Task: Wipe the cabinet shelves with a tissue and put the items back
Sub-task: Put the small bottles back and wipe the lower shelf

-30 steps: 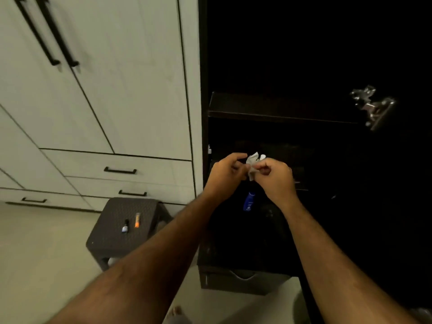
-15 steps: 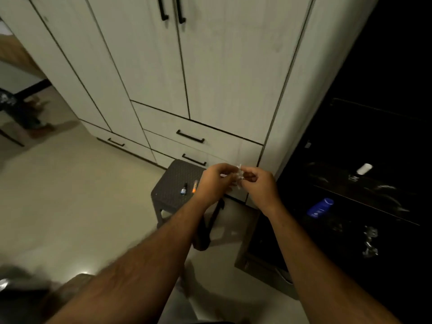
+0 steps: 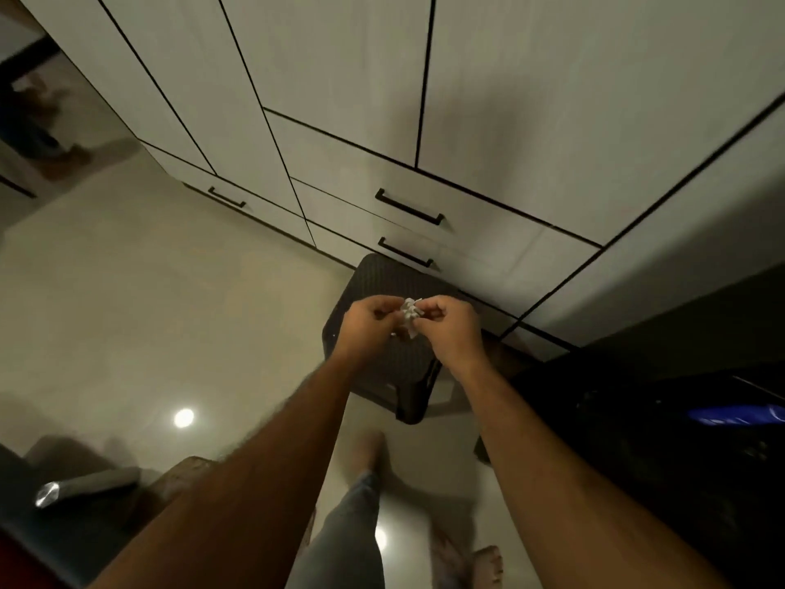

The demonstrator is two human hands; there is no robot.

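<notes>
A small crumpled white tissue (image 3: 409, 313) is pinched between my left hand (image 3: 368, 323) and my right hand (image 3: 449, 329), both held close together above a dark woven stool (image 3: 382, 274). The open dark cabinet (image 3: 679, 397) fills the lower right, its inside almost black. A blue bottle (image 3: 735, 415) lies blurred on one of its shelves. My hands hide whatever lies on the stool's top.
Pale closed cabinet doors and drawers with black handles (image 3: 408, 207) stand behind the stool. Glossy beige floor (image 3: 148, 312) stretches to the left. My leg in jeans (image 3: 348, 533) and a foot show below. A dark object with a shiny end (image 3: 63, 491) lies at lower left.
The view has swung left and down, away from the dark cabinet toward the stool and floor. My hands keep working the tissue between them and now hang over the stool.
</notes>
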